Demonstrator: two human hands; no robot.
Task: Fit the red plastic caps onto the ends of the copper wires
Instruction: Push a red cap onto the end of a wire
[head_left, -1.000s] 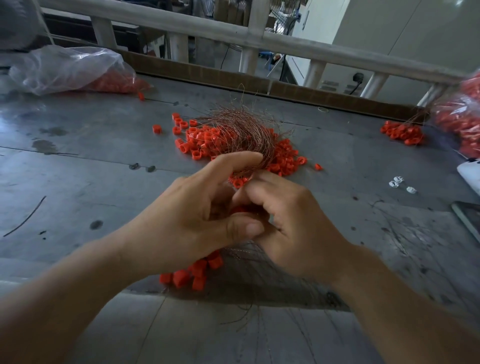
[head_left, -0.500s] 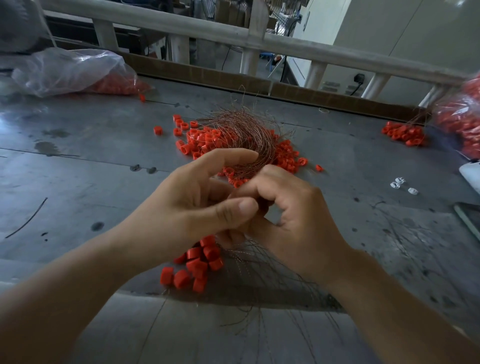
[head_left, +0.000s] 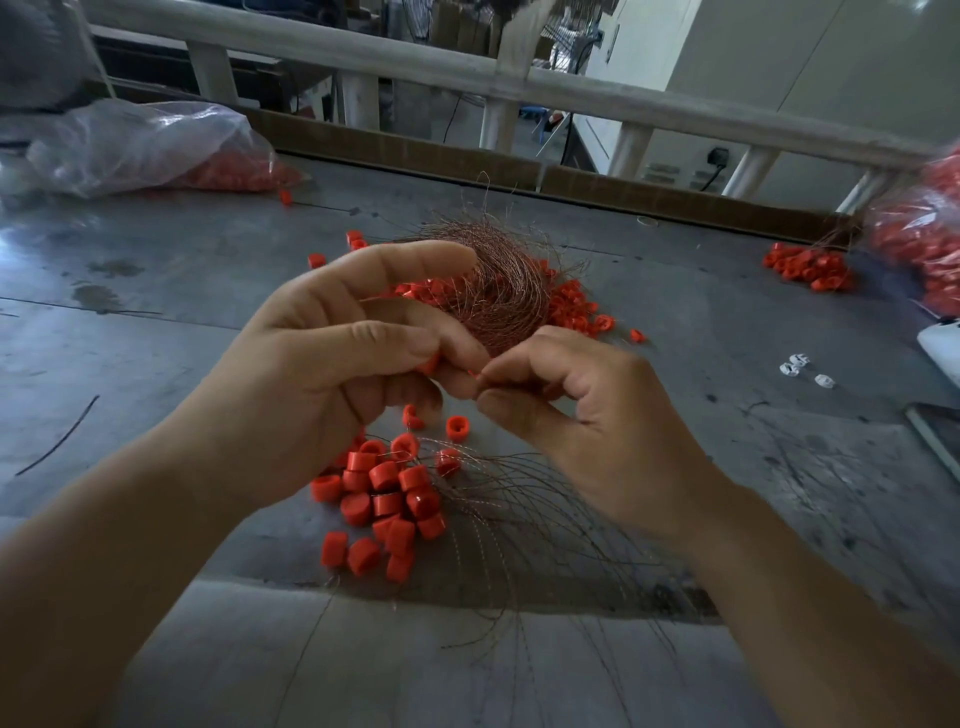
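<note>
Hands parted | left hand (head_left: 311, 395) pinches cap (head_left: 430, 364) | right hand (head_left: 597, 431) pinches wire (head_left: 482, 371) | pile (head_left: 384, 499) near table (head_left: 156, 338) edge

Bright red caps (head_left: 384, 499) and copper-brown wires (head_left: 498, 291) on your grey table (head_left: 156, 322).

The caps in front of you are a plain, glossy orange-red with no markings, and the cap (head_left: 430, 364) your left hand (head_left: 322, 384) pinches is the same red. The coiled wires beyond are reddish copper-brown, while the loose strands nearest you look darker, almost black. The table is dull grey, blotched with dark stains and pale glare. On your left, a clear bag (head_left: 130, 145) shows red through milky plastic, and a second bag (head_left: 924, 244) on your right does too. Small white clips (head_left: 802, 366) lie to the right. Behind, the rail (head_left: 467, 73) is off-white, above a brown cardboard strip (head_left: 415, 150).
</note>
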